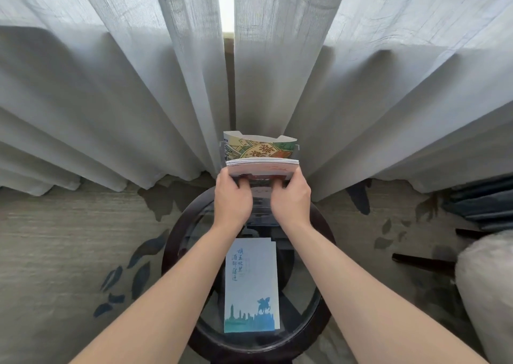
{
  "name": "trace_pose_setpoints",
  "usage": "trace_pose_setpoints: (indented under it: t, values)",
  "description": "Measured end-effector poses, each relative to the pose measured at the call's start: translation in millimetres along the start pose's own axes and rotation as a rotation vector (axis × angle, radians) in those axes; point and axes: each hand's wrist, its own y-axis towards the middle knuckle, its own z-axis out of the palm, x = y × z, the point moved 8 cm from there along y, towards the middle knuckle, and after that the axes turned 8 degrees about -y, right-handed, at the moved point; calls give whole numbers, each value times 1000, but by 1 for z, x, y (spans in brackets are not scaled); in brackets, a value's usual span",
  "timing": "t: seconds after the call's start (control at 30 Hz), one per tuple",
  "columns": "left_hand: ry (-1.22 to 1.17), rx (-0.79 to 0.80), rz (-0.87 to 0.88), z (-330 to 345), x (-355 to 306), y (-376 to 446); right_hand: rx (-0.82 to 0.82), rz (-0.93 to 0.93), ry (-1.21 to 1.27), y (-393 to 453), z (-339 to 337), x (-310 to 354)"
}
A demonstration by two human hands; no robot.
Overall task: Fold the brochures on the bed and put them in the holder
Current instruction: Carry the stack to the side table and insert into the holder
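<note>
On the round glass table (177, 241), the left hand (233, 197) and the right hand (291, 197) each pinch a side of a folded brochure stack (262, 166) at the clear holder (297, 151) on the table's far edge. A colourful brochure (258, 147) stands inside the holder. A blue brochure (251, 283) lies flat nearer, mid-table.

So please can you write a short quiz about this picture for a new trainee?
1. True or false: both hands, left hand and right hand, hold the stack of brochures.
2. Where does the blue brochure lie?
A. on the glass table
B. in the clear holder
C. on the carpet
3. Fill in: behind the holder hang grey ____.

Key: 1 true; 2 A; 3 curtains.
</note>
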Motion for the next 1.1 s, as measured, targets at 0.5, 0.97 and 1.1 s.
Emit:
trace_pose_setpoints:
  t: [0.5, 0.97, 1.1]
  values:
    - [268, 46, -149, 10, 27, 20, 34, 56, -52, 18, 16, -18]
    - [129, -17, -99, 8, 18, -6, -93, 42, 28, 4, 11, -19]
    - [131, 4, -103, 9, 18, -7, -78, 35, 19, 7, 10, -16]
